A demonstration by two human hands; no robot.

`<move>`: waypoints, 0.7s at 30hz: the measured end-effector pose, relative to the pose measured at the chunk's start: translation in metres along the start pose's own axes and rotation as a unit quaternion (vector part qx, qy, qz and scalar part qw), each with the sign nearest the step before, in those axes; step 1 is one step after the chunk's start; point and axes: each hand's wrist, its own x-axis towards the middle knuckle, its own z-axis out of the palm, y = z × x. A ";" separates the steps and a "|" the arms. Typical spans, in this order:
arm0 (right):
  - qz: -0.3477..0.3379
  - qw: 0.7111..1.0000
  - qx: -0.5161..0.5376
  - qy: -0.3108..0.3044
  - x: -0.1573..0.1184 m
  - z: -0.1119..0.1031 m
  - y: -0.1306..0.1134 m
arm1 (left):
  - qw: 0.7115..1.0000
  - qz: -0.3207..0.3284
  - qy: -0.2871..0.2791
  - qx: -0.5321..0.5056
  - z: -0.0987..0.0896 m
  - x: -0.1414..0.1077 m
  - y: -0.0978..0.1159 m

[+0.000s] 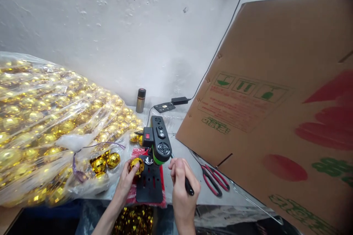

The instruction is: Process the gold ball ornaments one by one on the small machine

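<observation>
My left hand (127, 178) has its fingers and thumb around a shiny gold mirrored ball (137, 166), beside a black machine (161, 143) with round grilles and a red switch. The ball is over the left edge of the machine's black slotted base plate (149, 187). My right hand (183, 183) is closed around a black-handled tool (189, 186), right of the machine. The tool's thin tip points up and left towards the machine's lower end; whether it touches anything is unclear. Red plastic wrap (163, 199) lies under the base.
A large clear bag (55, 117) of gold balls fills the left side. Red-handled scissors (212, 181) lie right of my right hand, near a big cardboard box (261, 99). A small bottle (140, 100) and a black adapter (179, 100) stand near the wall. More gold pieces (134, 220) show below the table edge.
</observation>
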 end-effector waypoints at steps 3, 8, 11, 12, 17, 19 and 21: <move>-0.006 1.000 -0.005 -0.006 -0.003 -0.001 0.002 | 0.999 -0.040 -0.007 -0.035 0.012 -0.010 -0.017; -0.024 1.000 -0.006 -0.015 -0.008 -0.001 0.006 | 0.999 0.035 -0.029 -0.004 0.027 -0.014 -0.036; -0.020 1.000 -0.006 -0.020 -0.011 -0.002 0.007 | 0.992 0.086 -0.052 0.079 0.026 -0.019 -0.038; -0.019 1.000 -0.006 -0.020 -0.011 -0.003 0.006 | 0.987 0.105 -0.058 0.107 0.025 -0.020 -0.038; -0.030 0.999 -0.008 -0.019 -0.012 -0.003 0.003 | 0.969 0.161 -0.069 0.176 0.023 -0.025 -0.038; -0.032 0.999 -0.007 -0.019 -0.012 -0.004 0.003 | 0.965 0.167 -0.071 0.188 0.025 -0.024 -0.040; -0.028 0.999 -0.006 -0.021 -0.013 -0.004 0.004 | 0.959 0.184 -0.077 0.201 0.027 -0.024 -0.044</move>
